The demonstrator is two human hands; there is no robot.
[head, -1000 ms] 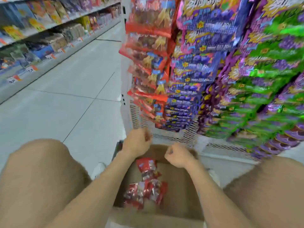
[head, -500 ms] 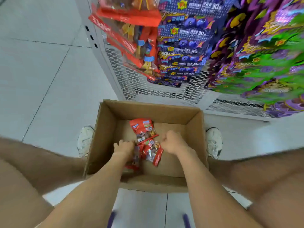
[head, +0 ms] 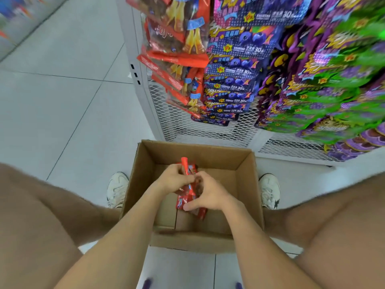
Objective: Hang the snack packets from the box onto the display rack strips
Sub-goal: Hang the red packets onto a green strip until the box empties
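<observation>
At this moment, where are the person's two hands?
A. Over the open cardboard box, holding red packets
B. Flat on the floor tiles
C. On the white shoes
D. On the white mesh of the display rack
A: the left hand and the right hand both grip the red snack packets over the open cardboard box, well below the rack.

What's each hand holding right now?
Left hand: gripping the red snack packets.
Right hand: gripping the same red snack packets.
</observation>
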